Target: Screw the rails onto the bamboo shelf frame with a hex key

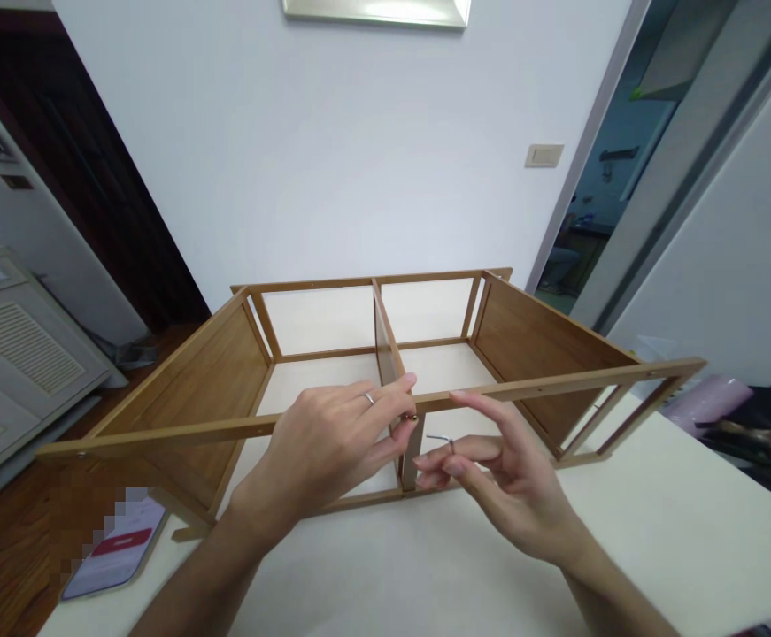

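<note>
A brown wooden shelf frame [531,341] lies on its side on a white table [657,522], with a middle divider [385,341] running front to back. My left hand [332,442] pinches a small dark screw [411,416] against the front rail, right where the divider meets it; the fingers are closed on it and a ring shows on one finger. My right hand [497,473] is just right of that joint, below the rail. Its fingers are loosely curled and hold a small metal hex key [439,439].
A phone [116,544] lies at the table's left front corner. White cabinets [13,354] stand at the left over a wooden floor. Dark and lilac items [750,420] lie on the table's right. An open doorway [617,168] is at the back right.
</note>
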Motion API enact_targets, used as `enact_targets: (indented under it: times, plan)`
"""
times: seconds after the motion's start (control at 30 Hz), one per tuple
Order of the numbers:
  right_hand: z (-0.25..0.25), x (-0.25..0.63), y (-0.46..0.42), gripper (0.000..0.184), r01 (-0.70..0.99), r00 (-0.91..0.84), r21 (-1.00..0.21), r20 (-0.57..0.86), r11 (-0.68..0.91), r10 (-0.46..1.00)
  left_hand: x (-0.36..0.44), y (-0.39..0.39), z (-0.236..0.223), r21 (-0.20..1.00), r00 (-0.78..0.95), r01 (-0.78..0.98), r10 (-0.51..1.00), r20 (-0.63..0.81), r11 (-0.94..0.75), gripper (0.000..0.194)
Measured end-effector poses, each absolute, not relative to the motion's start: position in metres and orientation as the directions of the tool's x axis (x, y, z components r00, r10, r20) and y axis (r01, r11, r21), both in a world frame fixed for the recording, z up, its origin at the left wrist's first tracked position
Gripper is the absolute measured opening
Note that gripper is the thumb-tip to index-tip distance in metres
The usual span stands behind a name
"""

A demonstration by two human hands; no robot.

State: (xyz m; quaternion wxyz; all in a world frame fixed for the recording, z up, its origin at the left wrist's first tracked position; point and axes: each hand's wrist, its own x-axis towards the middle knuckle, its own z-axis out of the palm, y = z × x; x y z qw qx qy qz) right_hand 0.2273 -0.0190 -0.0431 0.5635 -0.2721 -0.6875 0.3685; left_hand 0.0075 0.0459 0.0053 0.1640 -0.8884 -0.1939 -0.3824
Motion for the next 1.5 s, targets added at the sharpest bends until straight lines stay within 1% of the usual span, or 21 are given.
enact_targets:
  times: [0.07,0.13,0.2,0.27,0.4,0.5,0.57,0.8,1.03,1.27,1.4,1.5]
  plan:
    - [-0.051,0.225,-0.016,0.025,0.070,-0.206,-0.792,0.584,0.607,0.785,0.007,0.046,0.005,-0.142,0.631,0.466,0.215,0.746,-0.873,0.005]
    - [-0.056,0.222,-0.012,0.010,0.199,-0.172,-0.719,0.644,0.666,0.746,0.008,0.047,0.005,-0.146,0.633,0.461,0.209,0.746,-0.875,0.006]
    - [-0.058,0.219,-0.009,0.008,0.287,-0.123,-0.651,0.703,0.703,0.701,0.008,0.048,0.004,-0.151,0.635,0.460,0.206,0.744,-0.875,0.006]
    - [-0.060,0.216,-0.006,0.009,0.325,-0.092,-0.613,0.738,0.720,0.669,0.008,0.048,0.004,-0.156,0.642,0.460,0.206,0.738,-0.874,0.005]
    - [-0.061,0.210,-0.004,0.014,0.321,-0.098,-0.595,0.753,0.737,0.651,0.006,0.049,0.004,-0.158,0.658,0.451,0.207,0.724,-0.878,0.008]
    - [-0.061,0.208,-0.004,0.015,0.313,-0.090,-0.617,0.737,0.722,0.669,0.004,0.049,0.003,-0.171,0.664,0.450,0.200,0.721,-0.876,0.012]
    - [-0.061,0.208,-0.005,0.015,0.305,-0.078,-0.630,0.731,0.714,0.678,0.004,0.049,0.003,-0.179,0.667,0.453,0.199,0.718,-0.873,0.012]
    - [-0.063,0.208,-0.005,0.011,0.290,-0.072,-0.606,0.758,0.741,0.648,0.006,0.049,0.004,-0.178,0.653,0.455,0.191,0.732,-0.872,0.010]
    - [-0.065,0.206,-0.005,0.014,0.306,-0.030,-0.656,0.717,0.690,0.696,0.005,0.049,0.003,-0.179,0.661,0.453,0.195,0.724,-0.873,0.009]
    - [-0.064,0.202,-0.012,0.016,0.316,0.012,-0.709,0.667,0.630,0.745,0.003,0.050,0.004,-0.213,0.689,0.445,0.181,0.702,-0.870,0.005]
    - [-0.063,0.197,-0.014,0.013,0.329,0.046,-0.712,0.668,0.620,0.743,0.003,0.049,0.006,-0.186,0.687,0.450,0.206,0.697,-0.873,0.007]
    - [-0.066,0.190,-0.015,0.009,0.291,0.071,-0.768,0.612,0.571,0.787,0.003,0.049,0.005,-0.164,0.685,0.450,0.221,0.694,-0.878,0.006]
